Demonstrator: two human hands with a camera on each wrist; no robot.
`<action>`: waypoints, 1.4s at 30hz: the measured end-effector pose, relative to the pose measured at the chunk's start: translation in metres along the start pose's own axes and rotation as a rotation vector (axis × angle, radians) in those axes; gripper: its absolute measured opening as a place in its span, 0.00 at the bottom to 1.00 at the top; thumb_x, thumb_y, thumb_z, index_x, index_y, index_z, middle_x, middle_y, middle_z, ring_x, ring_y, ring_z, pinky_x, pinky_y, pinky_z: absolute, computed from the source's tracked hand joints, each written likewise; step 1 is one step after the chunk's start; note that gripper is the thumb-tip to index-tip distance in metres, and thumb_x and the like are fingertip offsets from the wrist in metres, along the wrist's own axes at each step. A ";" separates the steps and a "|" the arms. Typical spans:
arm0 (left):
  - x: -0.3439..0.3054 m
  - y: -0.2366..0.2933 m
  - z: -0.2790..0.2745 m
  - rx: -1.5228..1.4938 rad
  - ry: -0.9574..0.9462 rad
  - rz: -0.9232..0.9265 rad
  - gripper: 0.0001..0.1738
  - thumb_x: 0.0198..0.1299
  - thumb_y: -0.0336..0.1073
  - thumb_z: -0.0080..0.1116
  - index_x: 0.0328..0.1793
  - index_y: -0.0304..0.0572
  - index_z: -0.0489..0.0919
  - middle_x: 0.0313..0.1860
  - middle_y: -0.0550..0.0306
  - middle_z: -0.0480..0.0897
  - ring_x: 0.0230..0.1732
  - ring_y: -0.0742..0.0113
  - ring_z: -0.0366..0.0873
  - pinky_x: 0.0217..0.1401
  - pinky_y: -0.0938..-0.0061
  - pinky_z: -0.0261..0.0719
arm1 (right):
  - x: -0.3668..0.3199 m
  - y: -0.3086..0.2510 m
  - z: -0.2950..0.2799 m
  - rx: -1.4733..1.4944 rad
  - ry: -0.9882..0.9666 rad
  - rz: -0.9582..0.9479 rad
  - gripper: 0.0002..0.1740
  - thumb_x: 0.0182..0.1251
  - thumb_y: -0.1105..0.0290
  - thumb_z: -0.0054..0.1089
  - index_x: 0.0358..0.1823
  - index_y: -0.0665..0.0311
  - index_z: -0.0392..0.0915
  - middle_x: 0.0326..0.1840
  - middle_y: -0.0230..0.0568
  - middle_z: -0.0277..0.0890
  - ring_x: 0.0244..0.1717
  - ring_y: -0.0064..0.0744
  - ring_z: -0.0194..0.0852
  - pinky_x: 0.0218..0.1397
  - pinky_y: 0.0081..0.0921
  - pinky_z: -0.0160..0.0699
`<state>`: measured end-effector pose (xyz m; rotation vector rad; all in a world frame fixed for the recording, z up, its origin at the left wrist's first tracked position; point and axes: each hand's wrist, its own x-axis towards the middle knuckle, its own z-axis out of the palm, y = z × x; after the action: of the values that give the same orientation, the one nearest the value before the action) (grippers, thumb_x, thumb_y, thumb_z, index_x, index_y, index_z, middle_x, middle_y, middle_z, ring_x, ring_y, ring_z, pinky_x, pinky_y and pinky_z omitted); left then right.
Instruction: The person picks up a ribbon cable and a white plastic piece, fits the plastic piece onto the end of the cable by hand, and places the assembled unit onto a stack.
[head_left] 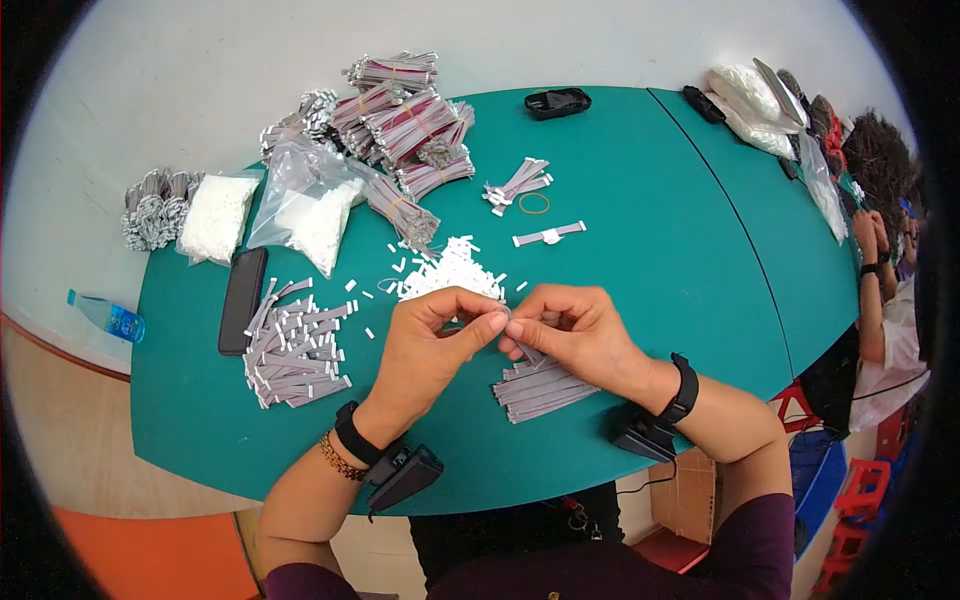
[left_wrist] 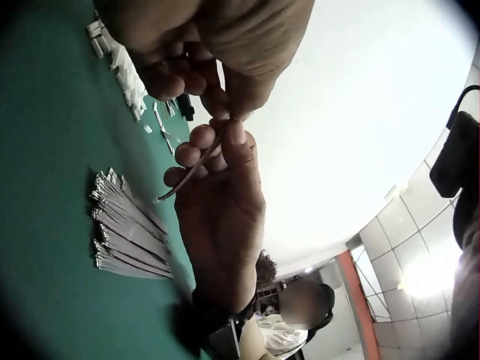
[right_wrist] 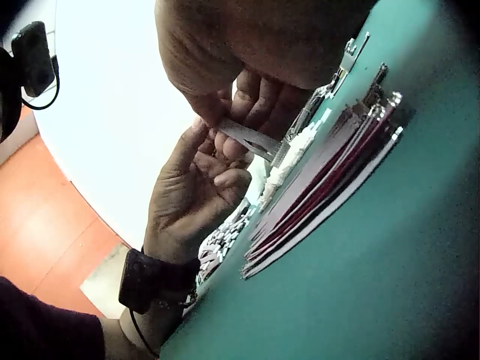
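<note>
Both hands meet over the front half of the green table [head_left: 660, 300], thumbs almost tip to tip. The right hand [head_left: 590, 335] pinches a thin grey ribbon cable [right_wrist: 251, 139] near one end, and its loose length hangs along the fingers. From the other side the left hand [head_left: 425, 335] pinches the tip of that same cable between thumb and forefinger; the fingertips hide whatever sits at the tip. Below the right hand lies a stack of grey ribbon cables [head_left: 540, 390]. Just beyond the hands is a heap of small white plastic connectors [head_left: 450, 272].
Cables with white ends [head_left: 300, 350] form a pile at left, beside a dark phone [head_left: 242, 300]. Bags of white pieces [head_left: 315, 215] and banded cable bundles [head_left: 410, 120] stand behind. A few cables [head_left: 518, 185] and a rubber band [head_left: 534, 204] lie further back. Another person's arm [head_left: 870, 290] appears at right.
</note>
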<state>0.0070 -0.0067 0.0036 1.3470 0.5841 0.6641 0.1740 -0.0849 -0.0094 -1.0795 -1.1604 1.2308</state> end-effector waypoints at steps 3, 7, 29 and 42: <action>0.000 0.000 -0.001 -0.023 0.005 -0.028 0.05 0.57 0.30 0.61 0.37 0.37 0.79 0.30 0.63 0.80 0.28 0.82 0.70 0.29 0.85 0.66 | 0.000 0.002 0.002 0.023 0.015 -0.035 0.07 0.67 0.72 0.55 0.35 0.69 0.76 0.32 0.36 0.80 0.33 0.19 0.77 0.37 0.16 0.76; 0.000 -0.007 0.001 -0.096 0.024 -0.007 0.03 0.59 0.27 0.59 0.37 0.36 0.78 0.31 0.58 0.82 0.33 0.77 0.78 0.38 0.83 0.75 | -0.001 -0.003 0.004 0.135 0.042 0.056 0.08 0.68 0.70 0.54 0.36 0.68 0.75 0.32 0.36 0.79 0.33 0.19 0.77 0.37 0.16 0.77; 0.013 0.011 -0.027 0.413 -0.007 0.046 0.10 0.51 0.27 0.63 0.41 0.40 0.79 0.29 0.63 0.78 0.30 0.78 0.70 0.33 0.79 0.69 | 0.000 -0.001 -0.001 0.051 0.100 -0.031 0.04 0.64 0.73 0.57 0.32 0.65 0.73 0.23 0.28 0.74 0.25 0.10 0.69 0.27 0.10 0.63; 0.001 0.013 -0.044 1.274 -0.073 0.154 0.07 0.42 0.30 0.66 0.29 0.41 0.80 0.26 0.55 0.80 0.31 0.58 0.77 0.36 0.66 0.73 | 0.000 -0.002 0.000 0.020 0.091 -0.002 0.04 0.64 0.74 0.57 0.31 0.65 0.73 0.22 0.28 0.74 0.24 0.11 0.69 0.26 0.10 0.63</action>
<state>-0.0252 0.0249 0.0106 2.6025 0.9000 0.3155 0.1745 -0.0849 -0.0073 -1.1075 -1.0777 1.1773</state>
